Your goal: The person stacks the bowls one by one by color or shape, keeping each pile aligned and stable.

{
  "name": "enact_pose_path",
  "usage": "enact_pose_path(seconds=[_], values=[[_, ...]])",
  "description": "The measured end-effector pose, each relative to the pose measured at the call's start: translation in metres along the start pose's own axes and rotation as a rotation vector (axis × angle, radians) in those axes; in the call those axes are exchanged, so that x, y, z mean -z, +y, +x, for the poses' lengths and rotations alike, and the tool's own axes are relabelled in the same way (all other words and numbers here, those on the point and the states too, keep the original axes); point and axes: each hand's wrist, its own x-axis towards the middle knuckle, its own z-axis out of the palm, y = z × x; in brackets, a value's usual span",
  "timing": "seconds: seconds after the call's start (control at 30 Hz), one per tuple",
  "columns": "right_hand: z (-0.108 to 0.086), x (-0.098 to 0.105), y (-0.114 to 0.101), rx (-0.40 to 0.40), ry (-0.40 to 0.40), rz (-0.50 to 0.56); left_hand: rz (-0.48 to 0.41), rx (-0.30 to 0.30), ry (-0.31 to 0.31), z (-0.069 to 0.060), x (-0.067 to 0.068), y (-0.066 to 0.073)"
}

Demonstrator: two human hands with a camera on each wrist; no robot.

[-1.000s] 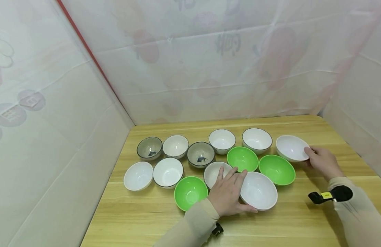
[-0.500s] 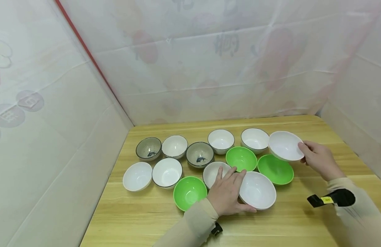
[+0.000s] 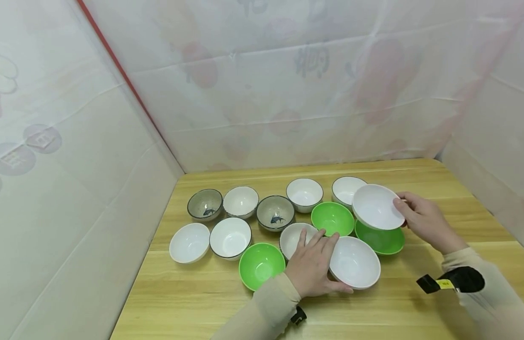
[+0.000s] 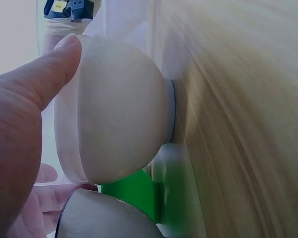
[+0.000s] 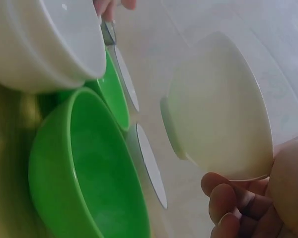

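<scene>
Head: R grip [image 3: 429,222] pinches rim of raised wht bowl [image 3: 376,208], just L of it, above grn bowl [image 3: 380,243]; L grip [image 3: 313,264] spread wide, touching 2nd wht bowl [image 3: 356,264] to its R, on table [image 3: 190,302]. L wrist: thumb [image 4: 52,72] on that bowl's rim. R wrist: fingers [image 5: 221,201] curled at held bowl's rim, its base apart from grn bowl

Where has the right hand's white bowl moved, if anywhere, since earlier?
Yes: in the head view, the white bowl shifted left, now partly hiding the unmoved rightmost green bowl.
</scene>
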Motion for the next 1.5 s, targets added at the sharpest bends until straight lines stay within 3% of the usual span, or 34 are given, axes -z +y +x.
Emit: enact_pose_path(seconds=[0.33,0.63,0.83,1.1,1.5], values=[[-0.003,-0.015,-0.012,0.116,-0.065,-0.054,-0.024,0.028,0.017,0.001,0.007,0.0],[-0.008,-0.03,-0.018,0.221,-0.194,0.037,-0.085,0.07,0.089,0.001,0.014,-0.001],[-0.012,-0.037,-0.022,0.249,-0.241,0.035,-0.077,0.083,0.124,0.001,0.014,-0.002],[-0.016,-0.047,-0.024,0.289,-0.262,-0.005,-0.041,0.077,0.151,0.001,0.013,-0.003],[-0.018,-0.05,-0.025,0.347,-0.212,-0.048,-0.061,0.073,0.153,0.001,0.012,-0.003]])
